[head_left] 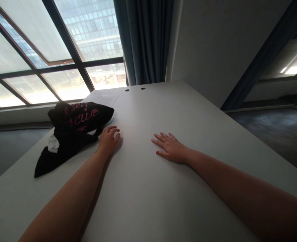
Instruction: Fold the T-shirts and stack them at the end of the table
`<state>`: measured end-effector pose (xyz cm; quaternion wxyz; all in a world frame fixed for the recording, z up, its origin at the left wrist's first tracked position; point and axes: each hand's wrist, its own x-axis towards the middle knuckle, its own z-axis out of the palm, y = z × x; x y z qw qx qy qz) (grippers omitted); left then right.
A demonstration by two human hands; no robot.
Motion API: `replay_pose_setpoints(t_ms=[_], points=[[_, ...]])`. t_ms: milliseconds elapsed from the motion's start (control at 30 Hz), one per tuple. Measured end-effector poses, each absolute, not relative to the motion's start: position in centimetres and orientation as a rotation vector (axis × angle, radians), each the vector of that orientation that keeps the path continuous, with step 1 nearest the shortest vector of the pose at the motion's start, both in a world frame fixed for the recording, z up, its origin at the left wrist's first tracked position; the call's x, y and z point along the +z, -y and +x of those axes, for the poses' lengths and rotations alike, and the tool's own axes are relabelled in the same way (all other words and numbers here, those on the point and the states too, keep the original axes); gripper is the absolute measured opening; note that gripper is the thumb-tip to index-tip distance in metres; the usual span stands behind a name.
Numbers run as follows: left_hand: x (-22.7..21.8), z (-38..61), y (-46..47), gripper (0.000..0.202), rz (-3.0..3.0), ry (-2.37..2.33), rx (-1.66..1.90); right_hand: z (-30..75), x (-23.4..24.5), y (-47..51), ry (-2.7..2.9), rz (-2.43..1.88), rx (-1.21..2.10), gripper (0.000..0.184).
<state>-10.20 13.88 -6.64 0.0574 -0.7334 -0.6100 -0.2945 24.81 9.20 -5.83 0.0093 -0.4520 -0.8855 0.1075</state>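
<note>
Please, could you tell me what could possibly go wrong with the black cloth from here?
The black cloth lies near the left side of the table, so a push from the left hand beside it might send it over the edge.
Something white shows among its folds; if loose, it could slip out when the cloth is lifted.

Matt, soft-looking cloth (75, 143) bearing flat, print-like lettering (86, 117) lies creased on a smooth worktop (138, 188) with a faint satin sheen. The curtain (145, 43) is dull fabric in soft folds; the window (95, 30) pairs smooth glass with dark frames (80, 65) that look like metal. The wall (209, 50) shows an even matt finish, the floor (261, 134) a smooth, slightly shiny one.
</note>
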Motion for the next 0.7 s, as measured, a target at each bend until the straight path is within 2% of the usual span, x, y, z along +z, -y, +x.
replay_pose_setpoints(t_ms=[700], points=[[-6.4, -12.8, -15.9, 0.056, -1.764, 2.14, -0.8, 25.0, -6.4, -9.4, 2.75, -1.394, 0.299, 0.068]])
